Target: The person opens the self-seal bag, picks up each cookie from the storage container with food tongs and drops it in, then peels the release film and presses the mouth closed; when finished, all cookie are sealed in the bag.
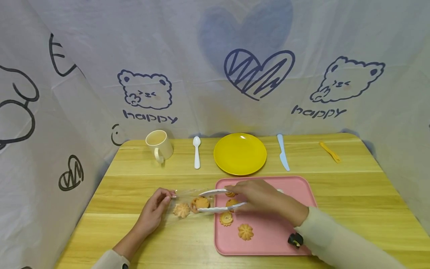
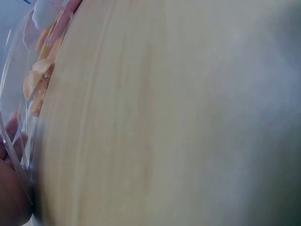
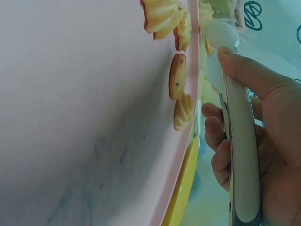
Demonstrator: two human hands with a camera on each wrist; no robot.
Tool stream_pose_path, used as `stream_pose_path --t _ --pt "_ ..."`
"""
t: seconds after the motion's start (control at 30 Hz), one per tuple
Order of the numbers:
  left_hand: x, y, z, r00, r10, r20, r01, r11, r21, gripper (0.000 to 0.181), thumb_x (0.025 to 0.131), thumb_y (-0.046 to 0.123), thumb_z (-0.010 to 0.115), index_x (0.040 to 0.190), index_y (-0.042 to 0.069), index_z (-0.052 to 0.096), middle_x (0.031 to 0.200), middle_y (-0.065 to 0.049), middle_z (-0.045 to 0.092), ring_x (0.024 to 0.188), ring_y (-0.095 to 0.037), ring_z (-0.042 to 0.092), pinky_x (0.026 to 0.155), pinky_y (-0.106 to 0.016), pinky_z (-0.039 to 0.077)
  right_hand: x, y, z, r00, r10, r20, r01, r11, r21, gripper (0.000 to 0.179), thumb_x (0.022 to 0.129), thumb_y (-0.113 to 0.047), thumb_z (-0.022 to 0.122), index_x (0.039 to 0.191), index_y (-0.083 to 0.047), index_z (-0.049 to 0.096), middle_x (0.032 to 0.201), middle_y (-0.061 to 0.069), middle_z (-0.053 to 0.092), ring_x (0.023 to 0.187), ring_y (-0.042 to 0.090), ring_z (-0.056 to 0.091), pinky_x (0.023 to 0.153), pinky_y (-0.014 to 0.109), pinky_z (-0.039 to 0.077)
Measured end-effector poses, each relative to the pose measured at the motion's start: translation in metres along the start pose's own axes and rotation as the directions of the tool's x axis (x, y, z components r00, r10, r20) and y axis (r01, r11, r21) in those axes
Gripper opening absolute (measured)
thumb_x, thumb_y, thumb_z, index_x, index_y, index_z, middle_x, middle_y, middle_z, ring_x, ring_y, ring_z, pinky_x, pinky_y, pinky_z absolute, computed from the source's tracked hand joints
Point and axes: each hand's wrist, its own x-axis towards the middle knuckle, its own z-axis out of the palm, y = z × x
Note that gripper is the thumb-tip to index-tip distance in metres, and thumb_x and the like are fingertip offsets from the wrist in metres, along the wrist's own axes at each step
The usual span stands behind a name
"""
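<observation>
My left hand (image 1: 154, 209) pinches the edge of a clear plastic bag (image 1: 188, 193) lying left of the pink tray (image 1: 265, 244). Inside the bag are a flower-shaped cookie (image 1: 181, 210) and a round cookie (image 1: 202, 202), which overlaps another. White-tipped tongs (image 3: 242, 155) are in my right hand (image 1: 262, 198), thumb along one arm and fingers around the other. Their spread tips reach over the bag, one on each side of the round cookie. On the tray's left part lie several cookies (image 1: 245, 232), some partly behind the tongs and hand.
Along the back of the table are a cream mug (image 1: 164, 147), a white spoon (image 1: 196, 153), a yellow plate (image 1: 240, 154), a light blue knife (image 1: 283, 152) and a small yellow utensil (image 1: 329, 151). A printed cloth (image 1: 201, 108) hangs behind the table.
</observation>
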Motion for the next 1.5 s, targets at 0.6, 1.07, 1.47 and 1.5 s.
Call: stream_pose_path --t 0.6,1.07,1.47,1.5 --pt "0.000 -0.001 0.000 1.000 -0.004 0.007 0.004 1.000 -0.007 0.014 0.110 0.007 0.045 0.108 -0.005 0.052 0.121 -0.023 0.061 0.129 -0.014 0.057 0.107 -0.013 0.044 0.020 -0.008 0.011 0.998 -0.004 0.055 0.004 1.000 -0.007 0.066 0.089 -0.047 0.079 0.144 -0.018 0.059 0.101 -0.007 0.068 0.087 0.008 0.056 0.085 0.038 0.052" --pt "0.000 -0.001 0.001 1.000 -0.011 0.002 0.011 1.000 -0.004 0.015 0.110 0.007 0.046 0.108 -0.006 0.052 0.121 -0.024 0.061 0.129 -0.014 0.057 0.106 -0.012 0.043 0.016 -0.008 0.008 0.998 0.026 0.053 -0.026 1.000 0.003 0.068 0.087 -0.048 0.080 0.143 -0.016 0.061 0.101 -0.007 0.068 0.086 0.008 0.056 0.085 0.036 0.053" --pt "0.000 0.000 0.000 1.000 -0.018 0.000 0.018 1.000 0.002 0.016 0.111 0.008 0.045 0.108 -0.006 0.052 0.121 -0.023 0.062 0.129 -0.016 0.058 0.106 -0.012 0.043 -0.001 -0.002 -0.001 0.998 0.058 -0.002 -0.058 0.998 0.031 0.063 0.084 -0.044 0.085 0.137 -0.019 0.064 0.105 -0.009 0.072 0.087 0.008 0.058 0.080 0.033 0.054" --pt "0.000 0.000 0.000 1.000 -0.015 0.000 0.015 1.000 0.002 0.016 0.111 0.008 0.045 0.108 -0.006 0.053 0.121 -0.024 0.062 0.129 -0.016 0.058 0.106 -0.012 0.044 -0.004 -0.001 -0.002 0.998 0.069 -0.002 -0.069 0.997 0.033 0.064 0.084 -0.045 0.085 0.139 -0.020 0.064 0.107 -0.008 0.072 0.088 0.009 0.057 0.080 0.033 0.053"
